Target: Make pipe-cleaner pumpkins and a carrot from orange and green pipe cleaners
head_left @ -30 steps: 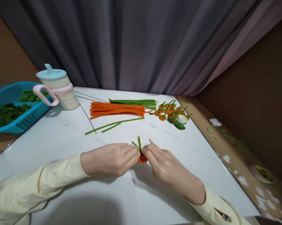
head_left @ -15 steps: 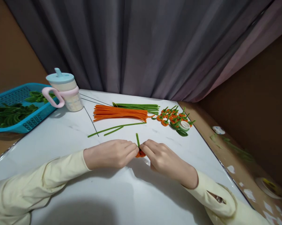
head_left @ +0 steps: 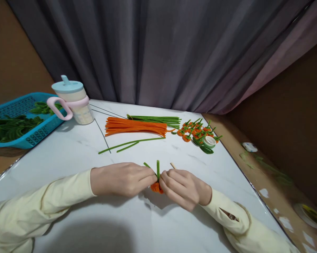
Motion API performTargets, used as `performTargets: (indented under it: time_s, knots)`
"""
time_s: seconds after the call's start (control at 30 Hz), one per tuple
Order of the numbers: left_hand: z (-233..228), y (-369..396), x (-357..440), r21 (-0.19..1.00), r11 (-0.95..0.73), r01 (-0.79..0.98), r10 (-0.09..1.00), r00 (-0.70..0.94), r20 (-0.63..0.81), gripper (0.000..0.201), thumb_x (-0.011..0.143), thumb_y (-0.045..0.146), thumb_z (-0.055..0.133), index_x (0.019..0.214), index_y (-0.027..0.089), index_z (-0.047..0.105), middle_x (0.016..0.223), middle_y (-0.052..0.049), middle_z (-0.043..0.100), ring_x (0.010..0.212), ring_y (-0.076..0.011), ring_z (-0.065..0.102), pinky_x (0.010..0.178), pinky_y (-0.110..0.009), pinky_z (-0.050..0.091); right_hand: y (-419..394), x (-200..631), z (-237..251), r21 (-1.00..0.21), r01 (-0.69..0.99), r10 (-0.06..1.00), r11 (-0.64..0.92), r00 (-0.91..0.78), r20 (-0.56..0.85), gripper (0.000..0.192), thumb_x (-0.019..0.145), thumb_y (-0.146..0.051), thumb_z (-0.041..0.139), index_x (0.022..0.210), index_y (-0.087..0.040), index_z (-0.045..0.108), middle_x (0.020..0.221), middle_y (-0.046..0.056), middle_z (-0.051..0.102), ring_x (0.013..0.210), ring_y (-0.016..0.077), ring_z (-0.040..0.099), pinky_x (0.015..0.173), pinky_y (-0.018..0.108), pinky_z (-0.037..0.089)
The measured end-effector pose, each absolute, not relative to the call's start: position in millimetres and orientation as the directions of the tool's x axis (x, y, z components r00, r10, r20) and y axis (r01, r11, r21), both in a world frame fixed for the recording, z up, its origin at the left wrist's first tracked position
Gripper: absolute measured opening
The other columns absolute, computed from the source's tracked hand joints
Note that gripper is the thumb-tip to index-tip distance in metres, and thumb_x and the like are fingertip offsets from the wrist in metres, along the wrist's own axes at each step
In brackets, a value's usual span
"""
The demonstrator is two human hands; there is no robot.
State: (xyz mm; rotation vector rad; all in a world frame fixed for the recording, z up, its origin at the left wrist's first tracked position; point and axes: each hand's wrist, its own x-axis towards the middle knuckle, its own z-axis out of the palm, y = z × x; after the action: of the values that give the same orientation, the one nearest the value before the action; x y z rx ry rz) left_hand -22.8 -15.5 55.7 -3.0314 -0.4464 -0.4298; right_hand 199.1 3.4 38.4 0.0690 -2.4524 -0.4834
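Near table centre: both hands meet over a small orange coil (head_left: 156, 187) with green stems (head_left: 157, 165) rising from it.
Left hand (head_left: 121, 179): fingers closed in a pinch on the coil's left side, knuckles up, wrist low over the white table (head_left: 69, 151).
Right hand (head_left: 183, 188): fingers closed on the coil's right side; a thin wooden stick (head_left: 172, 165) projects from above its fingers.
Coil position: between the two sets of fingertips, just above the table surface; contact with the table cannot be determined.
Far side: orange pipe-cleaner bundle (head_left: 136, 127), green bundle (head_left: 154, 119) behind it, two loose green stems (head_left: 129, 143) in front.
Right of bundles: finished orange pieces (head_left: 194, 130) and a tape roll (head_left: 209, 141).
Left edge: lidded cup (head_left: 72, 102); blue basket (head_left: 29, 135) holding green material.
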Motion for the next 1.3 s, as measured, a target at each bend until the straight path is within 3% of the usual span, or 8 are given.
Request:
performTargets:
  time_s: [0.17,0.3,0.5,0.63,0.77,0.9,1.03,1.3]
  knots:
    - [61,-9,-24,0.354,-0.853,0.384,0.492,0.819,0.296,0.027,0.096,0.017,0.031,0.096,0.014,0.058,0.082,-0.007,0.065,0.070,-0.0149,0.059,0.063,-0.023,0.047,12,203,37,0.297,0.150,-0.073,0.943,-0.778,0.624,0.023,0.088,-0.004,0.034,0.093,-0.004,0.057,0.073,0.014,0.061,0.063,0.0180,0.056,0.051,0.030,0.047]
    - [61,-5,-17,0.931,-0.213,0.298,0.804,0.595,-0.006,0.032,0.094,0.039,0.041,0.084,0.015,0.059,0.072,-0.003,0.066,0.065,-0.0138,0.065,0.062,-0.024,0.052,14,205,45,0.318,0.227,-0.045,0.920,-0.747,0.663,0.026,0.088,-0.003,0.031,0.097,-0.003,0.055,0.072,0.015,0.062,0.062,0.0187,0.056,0.050,0.030,0.046]
    - [56,-9,-9,0.894,0.442,-0.074,0.688,0.667,-0.285,0.025,0.086,0.035,0.060,0.091,0.011,0.064,0.090,-0.009,0.070,0.080,-0.0167,0.069,0.071,-0.025,0.056,12,210,54,0.457,0.148,-0.148,0.877,-0.822,0.550,0.022,0.087,-0.007,0.038,0.090,-0.004,0.060,0.081,0.016,0.067,0.072,0.0208,0.062,0.055,0.031,0.050]
    - [62,-12,-9,0.938,0.334,-0.091,0.785,0.577,-0.224,0.021,0.082,0.026,0.066,0.098,0.013,0.064,0.084,-0.006,0.070,0.074,-0.0156,0.070,0.071,-0.026,0.057,14,210,50,0.287,0.122,-0.094,0.950,-0.765,0.637,0.024,0.088,-0.008,0.035,0.098,-0.006,0.057,0.085,0.016,0.066,0.077,0.0203,0.062,0.057,0.031,0.050]
    - [66,-16,-7,0.990,0.128,-0.066,0.871,0.485,-0.080,0.021,0.082,0.023,0.065,0.101,0.013,0.063,0.087,-0.006,0.071,0.077,-0.0169,0.069,0.070,-0.028,0.058,8,205,55,-0.325,0.226,0.396,0.918,-0.541,0.742,0.018,0.086,-0.006,0.041,0.096,-0.014,0.054,0.081,0.009,0.061,0.074,0.0159,0.058,0.060,0.029,0.050]
    - [61,-21,-7,0.982,-0.190,-0.005,0.901,0.396,0.177,0.023,0.082,0.019,0.063,0.105,0.014,0.062,0.102,-0.008,0.069,0.089,-0.0171,0.068,0.078,-0.027,0.058,-3,201,70,-0.738,0.266,0.743,0.621,-0.499,0.446,0.012,0.090,-0.021,0.049,0.083,-0.016,0.057,0.077,0.004,0.057,0.066,0.0121,0.054,0.052,0.022,0.046]
    - [49,-27,-9,0.824,-0.546,0.154,0.805,0.371,0.464,0.028,0.085,0.013,0.059,0.113,0.016,0.059,0.106,-0.008,0.068,0.091,-0.0158,0.067,0.078,-0.023,0.058,-10,198,75,-0.842,0.344,0.844,0.416,-0.490,0.217,0.021,0.093,-0.031,0.046,0.082,-0.016,0.057,0.075,0.003,0.056,0.063,0.0105,0.053,0.049,0.019,0.043]
    - [40,-29,-5,0.536,-0.744,0.399,0.663,0.339,0.668,0.033,0.087,0.010,0.055,0.120,0.016,0.054,0.106,-0.008,0.068,0.086,-0.0138,0.068,0.076,-0.022,0.059,-19,189,61,-0.791,0.375,0.833,0.483,-0.474,0.284,0.019,0.094,-0.025,0.044,0.081,-0.016,0.056,0.072,0.002,0.055,0.060,0.0104,0.051,0.048,0.020,0.041]
